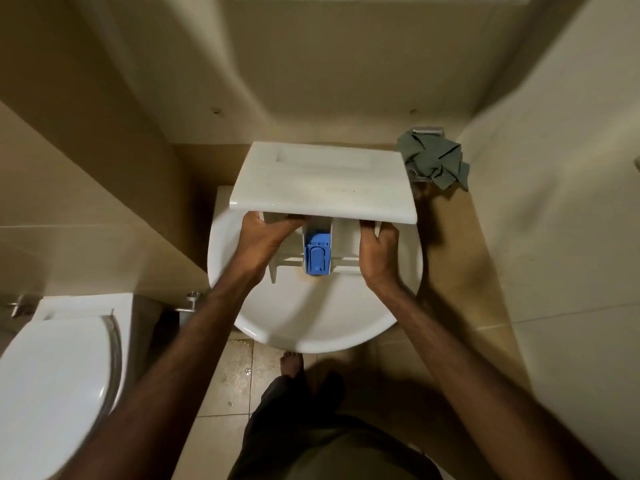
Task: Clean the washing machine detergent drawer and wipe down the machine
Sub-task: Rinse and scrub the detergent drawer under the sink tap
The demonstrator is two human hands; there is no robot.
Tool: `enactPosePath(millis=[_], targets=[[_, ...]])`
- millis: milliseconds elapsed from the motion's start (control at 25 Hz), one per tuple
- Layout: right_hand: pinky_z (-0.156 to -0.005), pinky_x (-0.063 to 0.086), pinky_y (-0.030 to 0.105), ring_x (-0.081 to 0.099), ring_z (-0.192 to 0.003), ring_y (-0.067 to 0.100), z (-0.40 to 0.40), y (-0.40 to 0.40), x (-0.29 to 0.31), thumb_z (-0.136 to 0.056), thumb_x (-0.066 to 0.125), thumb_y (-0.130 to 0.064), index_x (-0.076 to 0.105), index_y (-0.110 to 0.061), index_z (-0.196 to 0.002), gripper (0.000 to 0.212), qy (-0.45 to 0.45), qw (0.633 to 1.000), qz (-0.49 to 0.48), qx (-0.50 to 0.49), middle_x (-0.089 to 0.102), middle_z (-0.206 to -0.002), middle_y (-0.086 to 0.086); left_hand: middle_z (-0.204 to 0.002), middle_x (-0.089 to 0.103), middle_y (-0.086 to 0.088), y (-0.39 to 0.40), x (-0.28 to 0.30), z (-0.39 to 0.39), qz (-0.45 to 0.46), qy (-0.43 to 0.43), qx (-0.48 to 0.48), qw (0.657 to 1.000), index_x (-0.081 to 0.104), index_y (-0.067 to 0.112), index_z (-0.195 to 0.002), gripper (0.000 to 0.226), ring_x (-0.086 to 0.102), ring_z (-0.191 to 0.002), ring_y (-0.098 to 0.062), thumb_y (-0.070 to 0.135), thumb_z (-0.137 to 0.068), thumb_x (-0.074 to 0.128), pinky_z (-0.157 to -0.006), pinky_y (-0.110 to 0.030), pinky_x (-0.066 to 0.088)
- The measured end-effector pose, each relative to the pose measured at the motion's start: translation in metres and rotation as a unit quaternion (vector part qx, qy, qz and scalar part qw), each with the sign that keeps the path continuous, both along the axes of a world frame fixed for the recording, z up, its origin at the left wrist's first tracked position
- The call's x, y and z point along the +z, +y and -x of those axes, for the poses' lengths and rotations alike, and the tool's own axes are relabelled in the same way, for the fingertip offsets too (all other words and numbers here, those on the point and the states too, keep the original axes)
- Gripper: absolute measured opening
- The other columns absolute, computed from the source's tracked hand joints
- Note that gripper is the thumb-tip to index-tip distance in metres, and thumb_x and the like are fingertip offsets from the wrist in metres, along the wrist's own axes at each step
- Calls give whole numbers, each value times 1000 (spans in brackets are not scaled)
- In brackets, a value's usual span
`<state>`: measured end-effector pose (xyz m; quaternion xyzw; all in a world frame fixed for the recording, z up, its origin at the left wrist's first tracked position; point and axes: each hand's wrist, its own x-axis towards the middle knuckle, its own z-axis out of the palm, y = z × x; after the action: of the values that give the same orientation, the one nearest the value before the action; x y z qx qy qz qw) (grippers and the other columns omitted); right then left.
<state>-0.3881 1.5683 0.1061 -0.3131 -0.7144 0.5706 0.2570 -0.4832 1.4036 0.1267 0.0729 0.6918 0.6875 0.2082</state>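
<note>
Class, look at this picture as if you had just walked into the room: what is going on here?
A person stands at a white bathroom sink and holds a washing machine detergent drawer over the basin with both hands. The left hand grips its left side and the right hand its right side. A blue insert sits in the drawer's middle compartment. A green cloth hangs on the wall to the right, untouched. A toilet stands at the left.

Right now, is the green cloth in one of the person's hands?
No, the green cloth lies bunched up by the wall behind the sink, while the left hand and right hand hold the drawer.
</note>
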Motion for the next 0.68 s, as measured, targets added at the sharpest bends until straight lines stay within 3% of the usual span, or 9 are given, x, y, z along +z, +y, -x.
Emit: enactPosePath(millis=[80, 160, 240, 360, 400, 480, 520, 600, 680], targets=[[-89, 52, 31, 67, -90, 14, 7, 3, -8, -110, 49, -38, 70, -16, -119, 32, -133, 988, 42, 69, 69, -92, -11, -108, 80, 6, 4, -6, 0, 3, -86, 9, 996, 74, 20, -120, 49, 74, -108, -16, 36, -77, 89, -85, -32, 60], [-97, 53, 41, 68, -103, 25, 10, 6, -7, -110, 45, -44, 69, -16, -119, 38, -175, 979, 49, 91, 74, -106, 5, -108, 80, 5, 6, -6, 0, 11, -111, 16, 994, 74, 20, -121, 53, 74, -109, -16, 42, -75, 88, -90, -37, 60], [-101, 52, 38, 66, -110, 26, 10, 7, -1, -109, 51, -32, 67, -16, -122, 26, -84, 995, 24, 49, 73, -116, 9, -103, 81, 11, 7, 0, 5, -1, -62, 20, 998, 73, 22, -114, 35, 75, -101, -6, 25, -82, 87, -89, -30, 60], [-111, 44, 23, 57, -122, 10, 6, 8, 1, -104, 56, -11, 62, -6, -135, 31, 16, 1000, -18, 6, 65, -130, -6, -90, 78, 26, 8, 7, 9, 6, 3, 5, 1000, 69, 28, -104, 32, 72, -90, 7, 8, -83, 83, -83, -16, 57], [-106, 47, 28, 62, -113, 16, 7, 11, -4, -106, 55, -18, 67, -6, -124, 25, -17, 1000, -17, 11, 71, -121, 0, -93, 79, 22, 10, 6, 9, 2, -3, 5, 1000, 70, 26, -106, 30, 73, -92, 4, 13, -83, 85, -87, -20, 59], [-88, 52, 41, 64, -87, 33, 11, 16, -7, -108, 51, -36, 69, -7, -95, 36, -104, 993, 22, 43, 71, -91, 16, -103, 81, 8, 13, 4, 8, 2, -36, 15, 999, 74, 21, -113, 38, 76, -99, -9, 32, -80, 89, -97, -40, 60], [-85, 53, 42, 65, -88, 35, 10, 17, -6, -109, 51, -38, 70, -5, -97, 39, -116, 992, 24, 53, 71, -89, 18, -106, 80, 4, 14, 1, 6, 13, -36, 19, 999, 73, 21, -116, 43, 75, -102, -13, 35, -79, 89, -99, -44, 59], [-93, 54, 34, 66, -107, 35, 9, 18, -8, -105, 60, -16, 70, -1, -117, 22, -58, 998, -20, 15, 74, -110, 11, -108, 79, 6, 11, -5, 5, 6, 0, 19, 1000, 71, 19, -119, 43, 73, -105, -9, 21, -80, 89, -97, -36, 59], [-100, 57, 38, 64, -117, 38, 6, 21, -29, -88, 71, 7, 62, 5, -128, 41, -48, 993, -104, 10, 70, -125, 19, -101, 76, 18, 2, -6, 3, 8, 41, -7, 999, 68, 21, -113, 41, 71, -99, 1, 18, -77, 87, -91, -22, 57]])
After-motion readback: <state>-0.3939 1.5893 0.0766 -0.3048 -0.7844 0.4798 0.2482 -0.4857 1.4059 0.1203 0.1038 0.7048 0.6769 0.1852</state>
